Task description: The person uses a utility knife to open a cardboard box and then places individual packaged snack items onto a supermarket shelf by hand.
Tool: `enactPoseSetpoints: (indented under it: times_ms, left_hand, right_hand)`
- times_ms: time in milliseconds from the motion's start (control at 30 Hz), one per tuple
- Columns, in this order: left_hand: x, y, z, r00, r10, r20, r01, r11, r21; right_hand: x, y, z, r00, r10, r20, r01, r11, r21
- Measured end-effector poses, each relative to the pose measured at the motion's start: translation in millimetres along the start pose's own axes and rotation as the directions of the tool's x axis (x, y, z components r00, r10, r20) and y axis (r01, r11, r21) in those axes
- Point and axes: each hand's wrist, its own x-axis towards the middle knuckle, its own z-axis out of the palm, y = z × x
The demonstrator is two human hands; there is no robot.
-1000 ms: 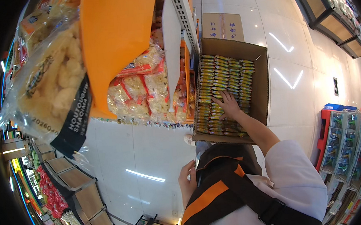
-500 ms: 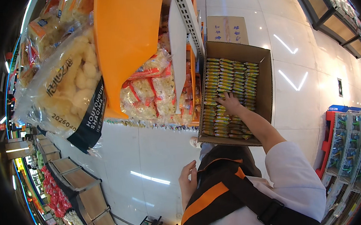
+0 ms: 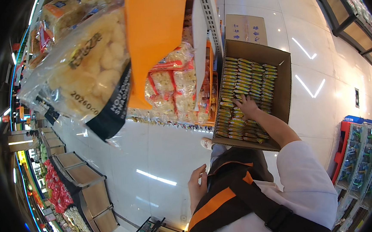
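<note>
An open cardboard box (image 3: pixel 285 85) stands in front of me to the right, filled with rows of small green and yellow wrapped packets (image 3: pixel 252 74). My right hand (image 3: pixel 249 107) rests on the packets near the middle of the box, fingers spread and holding none of them. Close to my waist hangs my left hand (image 3: pixel 197 182), its fingers loosely bent and apart with nothing in them. It is nearest to my dark apron (image 3: pixel 225 180) with orange trim.
Left of the box is a shelf rack with an orange panel (image 3: pixel 156 36) and bagged snacks (image 3: pixel 173 89). A large clear bag of pale snacks (image 3: pixel 88 71) juts out at upper left. Behind the box lies a closed carton (image 3: pixel 245 27). A wire rack (image 3: pixel 359 160) stands at right.
The view has shifted, so the shelf and box appear farther right. My right hand stays on the packets, and my left hand remains beside my waist.
</note>
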Motion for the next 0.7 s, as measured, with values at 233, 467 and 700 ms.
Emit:
enactPoseSetpoints:
  times_ms: [233,467,700]
  left_hand:
    - [-8,-8,4,0.998,-0.025,-0.065,0.02,0.997,-0.072]
    - [-3,-1,12,1.0,0.008,0.005,-0.008,0.998,-0.06]
    - [-7,1,17,0.999,-0.003,0.047,0.004,1.0,-0.023]
  right_hand:
    - [15,-6,9,0.996,0.069,0.053,-0.074,0.993,0.091]
    - [0,3,9,0.996,0.009,-0.09,0.0,0.996,0.09]
    - [-14,15,14,0.993,-0.033,-0.112,0.038,0.998,0.043]
